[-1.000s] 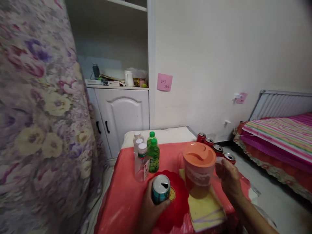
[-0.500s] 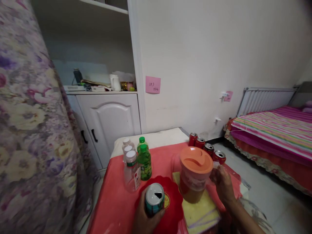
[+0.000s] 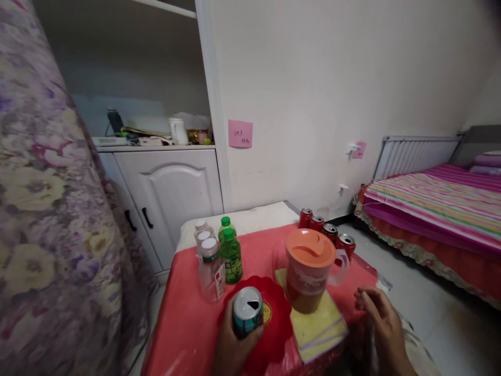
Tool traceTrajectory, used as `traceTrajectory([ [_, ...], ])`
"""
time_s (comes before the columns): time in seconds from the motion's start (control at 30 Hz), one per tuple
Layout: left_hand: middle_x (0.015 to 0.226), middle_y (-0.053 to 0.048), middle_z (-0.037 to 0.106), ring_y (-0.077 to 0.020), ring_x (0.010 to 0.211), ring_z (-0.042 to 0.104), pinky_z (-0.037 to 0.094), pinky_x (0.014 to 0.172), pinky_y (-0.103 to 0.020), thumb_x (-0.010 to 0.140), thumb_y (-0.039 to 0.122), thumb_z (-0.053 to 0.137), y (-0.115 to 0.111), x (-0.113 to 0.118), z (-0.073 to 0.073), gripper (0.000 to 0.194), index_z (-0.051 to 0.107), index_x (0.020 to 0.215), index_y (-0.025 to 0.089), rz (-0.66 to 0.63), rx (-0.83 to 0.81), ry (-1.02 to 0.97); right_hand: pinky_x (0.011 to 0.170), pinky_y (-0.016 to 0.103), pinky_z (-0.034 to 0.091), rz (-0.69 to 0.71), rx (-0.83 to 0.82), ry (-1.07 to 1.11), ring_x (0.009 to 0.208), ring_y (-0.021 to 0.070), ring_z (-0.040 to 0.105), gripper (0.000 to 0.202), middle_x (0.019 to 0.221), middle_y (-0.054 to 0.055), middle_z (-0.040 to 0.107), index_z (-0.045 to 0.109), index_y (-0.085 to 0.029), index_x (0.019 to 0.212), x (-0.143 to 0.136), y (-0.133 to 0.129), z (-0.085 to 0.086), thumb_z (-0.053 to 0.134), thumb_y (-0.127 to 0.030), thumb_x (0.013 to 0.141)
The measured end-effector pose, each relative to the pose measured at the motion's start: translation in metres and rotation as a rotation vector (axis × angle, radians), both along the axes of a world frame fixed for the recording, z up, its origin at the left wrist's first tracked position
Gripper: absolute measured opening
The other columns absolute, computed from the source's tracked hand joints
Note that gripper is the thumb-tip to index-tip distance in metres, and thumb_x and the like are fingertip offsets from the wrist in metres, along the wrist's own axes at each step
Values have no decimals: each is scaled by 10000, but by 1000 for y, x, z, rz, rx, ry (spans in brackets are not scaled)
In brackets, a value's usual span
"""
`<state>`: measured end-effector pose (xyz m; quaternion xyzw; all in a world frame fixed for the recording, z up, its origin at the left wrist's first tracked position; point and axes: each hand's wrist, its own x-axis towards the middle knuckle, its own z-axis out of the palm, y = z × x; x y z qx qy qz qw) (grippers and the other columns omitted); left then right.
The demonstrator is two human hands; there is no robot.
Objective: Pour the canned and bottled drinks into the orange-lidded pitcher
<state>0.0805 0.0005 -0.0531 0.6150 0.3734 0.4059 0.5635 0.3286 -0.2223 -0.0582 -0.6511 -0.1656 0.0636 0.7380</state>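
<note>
Right fingers, loosely open, have released the pitcher; left fingers grip a can.

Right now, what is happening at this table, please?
A person's left hand holds an opened teal can over a red scalloped plate. The right hand is empty, beside the orange-lidded pitcher, whose handle it does not touch. The pitcher stands on a yellow cloth. Capped bottles stand on the left and four red cans on the far right.
</note>
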Motion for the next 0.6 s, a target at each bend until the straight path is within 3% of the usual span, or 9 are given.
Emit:
traceTrajectory([
  [0.07,1245,-185,729,-421,1210,660,538,1037,-515,481,456,893,-1,1,4,894,600,1273,161,-1,-4,11,416,248,439,189,-40,-75,433,137,531,264,685,-20,632,648,-239,893,-21,-8,1,651,-503,891],
  [0.13,1234,-179,736,-417,1199,669,544,1031,-512,485,453,893,-2,1,7,872,606,1257,167,-10,1,3,597,266,544,339,-114,-305,652,191,660,192,760,24,681,680,-231,843,-44,-6,6,680,-421,869],
  [0.2,1242,-174,735,-405,1201,673,547,1036,-493,506,450,892,-3,1,9,839,608,1244,168,-28,12,-8,708,300,581,517,-188,-435,783,227,709,163,866,56,733,722,-236,949,-64,8,12,692,-347,834],
  [0.27,1256,-176,732,-403,1209,671,551,1036,-484,512,439,896,-3,1,11,834,601,1243,166,-45,-1,-1,878,376,586,642,-211,-444,965,275,727,316,1038,95,757,720,-234,1095,-81,31,14,715,-316,790],
  [0.33,1268,-174,732,-410,1222,665,555,1036,-489,498,431,905,-3,0,11,864,588,1259,172,-57,-31,12,1066,481,503,668,-228,-406,1214,336,655,617,1312,148,693,636,-233,1327,-93,57,13,773,-316,731],
  [0.43,1282,-163,733,-428,1260,641,548,1052,-508,455,444,917,0,-2,12,907,587,1260,186,-56,-59,23,1203,563,332,732,-272,-362,1439,386,458,898,1544,186,514,515,-213,1476,-108,89,12,847,-301,647],
  [0.5,1290,-170,728,-437,1284,622,529,1080,-521,449,461,913,1,-3,11,905,592,1247,179,-76,-63,30,1212,557,316,784,-280,-357,1460,388,429,959,1571,194,480,483,-201,1503,-116,103,15,849,-258,618],
  [0.6,1316,-213,704,-454,1303,603,491,1119,-554,454,476,904,4,-4,7,925,577,1256,150,-123,-74,44,1186,517,369,776,-217,-394,1395,358,514,898,1510,180,551,494,-192,1481,-124,115,24,766,-184,626],
])
